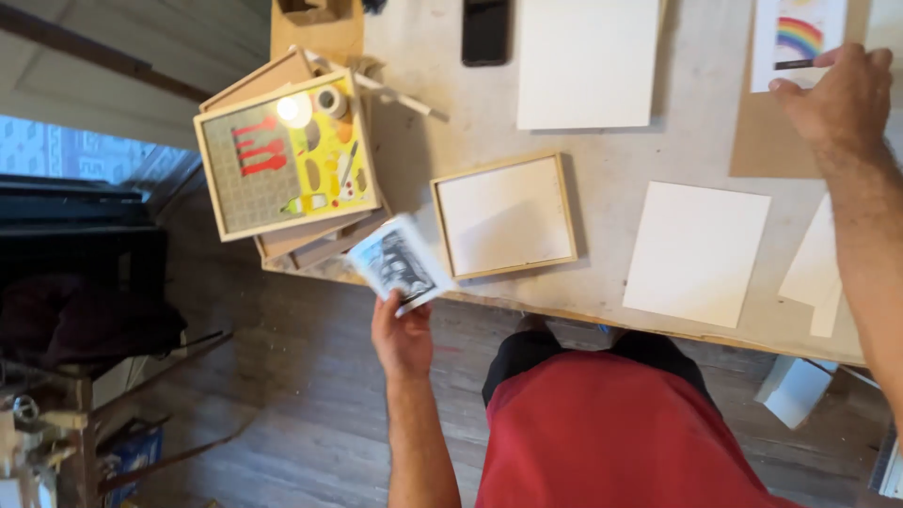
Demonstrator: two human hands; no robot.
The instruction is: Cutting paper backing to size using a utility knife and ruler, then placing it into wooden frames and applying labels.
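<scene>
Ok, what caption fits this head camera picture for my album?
Left hand holds a black-and-white print beside an empty wooden frame; right hand touches a rainbow picture.

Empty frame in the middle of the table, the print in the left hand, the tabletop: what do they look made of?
Empty frame: looks like pale raw wood, matte, around a white panel, likely board or canvas. Print in the left hand: thin paper or card, black-and-white image, slightly curled. Table: probably worn, stained board, dull and scuffed; cannot tell further.

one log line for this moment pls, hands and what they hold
left hand: holds black-and-white print at table edge | right hand: on rainbow picture | between: empty wooden frame
</scene>
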